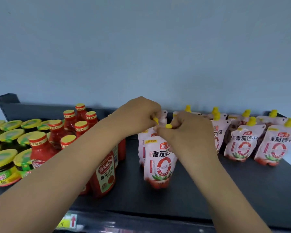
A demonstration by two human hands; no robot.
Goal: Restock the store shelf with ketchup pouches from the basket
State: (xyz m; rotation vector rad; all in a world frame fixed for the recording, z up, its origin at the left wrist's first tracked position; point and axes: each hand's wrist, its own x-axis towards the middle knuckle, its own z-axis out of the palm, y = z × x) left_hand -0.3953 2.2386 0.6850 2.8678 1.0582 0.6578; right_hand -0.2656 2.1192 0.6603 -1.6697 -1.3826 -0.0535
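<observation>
shelf work looks well advanced, i think. my left hand is closed around the yellow cap of a rear pouch, and my right hand pinches another yellow cap, the one of the front pouch. both pouches stand upright on the dark shelf, one just behind the other, in the middle gap between the bottles and the other pouches.

to the right, several more ketchup pouches already stand in rows, some in front and some behind, so a big part of the restocking seems done. the space in front of and around my two pouches is bare, so i judge more can go there. the basket is not in view, so i cannot say how many pouches are left in it.

to the left of my hands stand red ketchup bottles with yellow caps, and further left jars with green and yellow lids, packed close together. the shelf surface is flat, dark grey and matt, with a low back edge. at the front edge below i see a price tag with a red arrow, a little blurred. behind the shelf there is only a plain pale blue wall.
</observation>
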